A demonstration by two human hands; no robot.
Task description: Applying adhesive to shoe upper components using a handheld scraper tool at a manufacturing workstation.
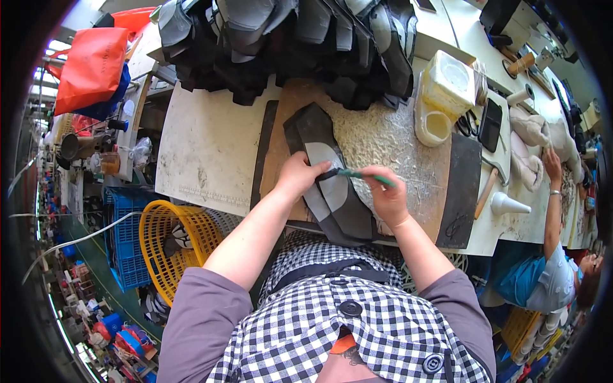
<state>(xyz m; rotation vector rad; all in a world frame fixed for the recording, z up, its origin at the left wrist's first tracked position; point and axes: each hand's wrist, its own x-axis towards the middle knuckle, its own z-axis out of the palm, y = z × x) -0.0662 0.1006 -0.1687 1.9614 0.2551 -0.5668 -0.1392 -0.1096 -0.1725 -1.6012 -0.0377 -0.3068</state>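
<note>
A long black and grey cut piece (351, 217), like a shoe upper laid flat, sits across the brown work board in front of me. My left hand (299, 175) grips its left edge, the thumb pressing on top and the other fingers partly hidden. In my right hand (389, 196) is a thin brush with a green handle (382, 179), held between closed fingers. Its dark tip touches the piece at a small black patch close to my left thumb. A heap of similar black and grey pieces (255, 70) hangs over the far side of the board.
Right of the board stand a crusted yellowish tub (447, 80), scissors (469, 122), a wooden-handled tool (486, 193) and a white cone nozzle (509, 204). A yellow basket (151, 239) and blue crate (124, 239) stand at lower left. A co-worker's hand (553, 165) reaches in at right.
</note>
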